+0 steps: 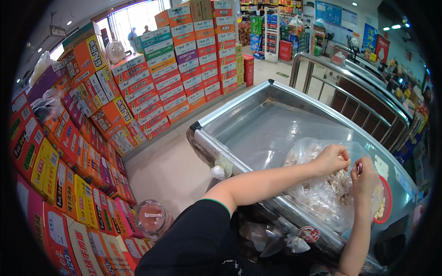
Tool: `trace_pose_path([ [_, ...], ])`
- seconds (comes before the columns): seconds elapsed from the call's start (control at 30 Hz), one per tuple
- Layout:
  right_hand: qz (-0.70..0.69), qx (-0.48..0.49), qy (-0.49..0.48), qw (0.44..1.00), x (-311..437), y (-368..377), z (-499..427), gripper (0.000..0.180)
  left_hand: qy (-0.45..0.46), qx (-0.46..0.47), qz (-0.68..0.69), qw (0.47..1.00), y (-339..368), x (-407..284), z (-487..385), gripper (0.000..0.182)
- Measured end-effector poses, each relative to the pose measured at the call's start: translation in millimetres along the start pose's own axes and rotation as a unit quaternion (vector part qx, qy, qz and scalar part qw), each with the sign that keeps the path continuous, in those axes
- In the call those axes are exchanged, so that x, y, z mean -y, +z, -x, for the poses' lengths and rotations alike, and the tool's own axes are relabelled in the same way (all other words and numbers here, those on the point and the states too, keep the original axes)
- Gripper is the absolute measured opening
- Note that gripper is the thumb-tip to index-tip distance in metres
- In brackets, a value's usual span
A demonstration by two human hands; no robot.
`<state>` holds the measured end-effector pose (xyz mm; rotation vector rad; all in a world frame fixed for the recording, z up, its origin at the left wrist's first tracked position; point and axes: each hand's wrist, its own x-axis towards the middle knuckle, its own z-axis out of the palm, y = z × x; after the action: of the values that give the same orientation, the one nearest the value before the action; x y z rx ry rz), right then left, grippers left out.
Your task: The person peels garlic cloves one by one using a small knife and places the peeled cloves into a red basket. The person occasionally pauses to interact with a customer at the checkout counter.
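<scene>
My left hand pinches a pale garlic clove between thumb and fingertips. Close by on the right, my right hand has its fingers curled around a small purple-pink piece, too small to identify. Both hands are above a clear plastic bag spread out in a metal-lined display case. Dry papery garlic skins are heaped in the bag. Partly behind my right forearm and the bag's film sits a red plastic basket with peeled garlic cloves in it.
Stacked cartons line the left and far side. A round clear tub with a reddish top stands by the lower-left cartons. Beyond the case runs a stainless steel railing. A dark object lies near the case's right end.
</scene>
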<state>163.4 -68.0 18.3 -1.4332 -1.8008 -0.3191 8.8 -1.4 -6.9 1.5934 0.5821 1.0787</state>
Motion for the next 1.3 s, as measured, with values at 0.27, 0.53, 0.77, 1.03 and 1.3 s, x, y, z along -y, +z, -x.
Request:
trace_pose_path([
  [0.27,-0.058,0.05,0.025,0.997,9,-3,-3,0.007,0.014,-0.041,0.01,0.999,-8,14,-11,0.016],
  [0.53,-0.07,0.073,0.032,0.994,-8,5,1,0.015,-0.063,-0.005,0.048,0.997,-14,0,-4,0.022],
  [0.77,-0.014,0.09,0.028,0.995,-4,6,4,0.013,-0.142,-0.009,0.141,0.98,-10,-13,-1,0.016],
  [1.03,0.021,0.087,0.029,0.996,-4,9,5,0.013,-0.132,0.003,0.16,0.978,-8,-13,1,0.015],
  [1.3,0.039,0.092,0.029,0.995,-6,10,4,0.012,-0.135,0.022,0.177,0.975,-7,-16,2,0.013],
])
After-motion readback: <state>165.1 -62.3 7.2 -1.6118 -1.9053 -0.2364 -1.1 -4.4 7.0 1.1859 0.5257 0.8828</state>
